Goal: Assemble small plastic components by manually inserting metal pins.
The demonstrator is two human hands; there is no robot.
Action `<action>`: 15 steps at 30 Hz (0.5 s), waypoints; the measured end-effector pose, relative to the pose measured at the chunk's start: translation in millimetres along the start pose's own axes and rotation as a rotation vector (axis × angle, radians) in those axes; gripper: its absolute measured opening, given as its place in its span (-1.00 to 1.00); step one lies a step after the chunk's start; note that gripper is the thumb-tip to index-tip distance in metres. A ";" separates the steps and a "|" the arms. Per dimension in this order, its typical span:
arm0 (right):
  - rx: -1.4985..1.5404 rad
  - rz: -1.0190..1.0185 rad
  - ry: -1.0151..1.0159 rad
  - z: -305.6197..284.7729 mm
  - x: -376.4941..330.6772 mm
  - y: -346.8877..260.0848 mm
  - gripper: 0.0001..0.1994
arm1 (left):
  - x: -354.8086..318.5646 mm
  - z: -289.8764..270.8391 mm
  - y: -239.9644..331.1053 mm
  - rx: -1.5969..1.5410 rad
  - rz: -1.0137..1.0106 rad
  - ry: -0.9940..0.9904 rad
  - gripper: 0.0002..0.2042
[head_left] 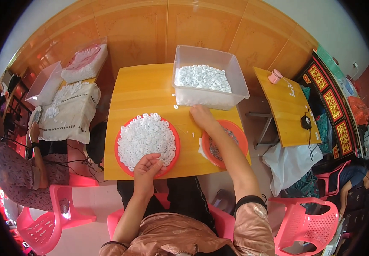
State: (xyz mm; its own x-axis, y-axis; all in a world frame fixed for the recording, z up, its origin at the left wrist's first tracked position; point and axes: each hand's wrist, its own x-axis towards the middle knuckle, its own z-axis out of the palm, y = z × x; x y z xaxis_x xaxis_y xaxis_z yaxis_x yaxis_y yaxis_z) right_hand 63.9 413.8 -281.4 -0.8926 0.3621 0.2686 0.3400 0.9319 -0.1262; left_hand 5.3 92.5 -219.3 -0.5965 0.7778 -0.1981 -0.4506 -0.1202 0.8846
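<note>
My left hand (pixel 147 167) is at the near edge of a round red tray (pixel 178 147). Its thumb and fingers are drawn together in a pinch, and whatever they hold is too small to name. Small white plastic pieces with holes (pixel 144 138) are heaped in the tray. My right hand (pixel 201 117) is closed low over the table, just in front of a clear plastic bin (pixel 237 74); its fingertips are hidden. Under my right forearm stands an orange-red bowl (pixel 243 138) of small grey metal parts (pixel 215 150). More white pieces (pixel 203 78) fill part of the bin.
One loose white piece (pixel 176 106) lies on the yellow table (pixel 144 89). At left, another person (pixel 27 170) sits by a cloth-covered table (pixel 67 119). A side table (pixel 284 111) holds a pink cup (pixel 275 77). Pink chairs (pixel 308 222) stand around; another person (pixel 355 181) is far right.
</note>
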 end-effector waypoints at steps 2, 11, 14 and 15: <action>0.002 -0.033 0.006 1.9 0.5 4.9 -0.88 | 0.3 -1.7 1.1 0.000 -0.009 0.017 -0.79; -0.019 0.008 0.095 6.8 -1.5 -6.7 -0.87 | 3.1 3.8 2.8 -0.019 -0.028 0.011 -0.79; 0.148 0.141 0.018 -16.8 3.3 -28.9 -0.85 | 1.9 1.3 4.8 -0.013 -0.008 0.026 -0.79; 0.315 0.223 -0.080 -34.1 8.4 -46.4 -0.83 | 1.4 -1.4 6.3 -0.013 -0.005 0.043 -0.79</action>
State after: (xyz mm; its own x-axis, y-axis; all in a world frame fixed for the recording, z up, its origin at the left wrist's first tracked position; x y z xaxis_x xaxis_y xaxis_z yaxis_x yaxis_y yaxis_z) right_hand 50.7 374.3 -240.7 -0.8315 0.5406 0.1276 0.4320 0.7738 -0.4632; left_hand 0.6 91.9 -214.6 -0.6221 0.7510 -0.2212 -0.4621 -0.1242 0.8781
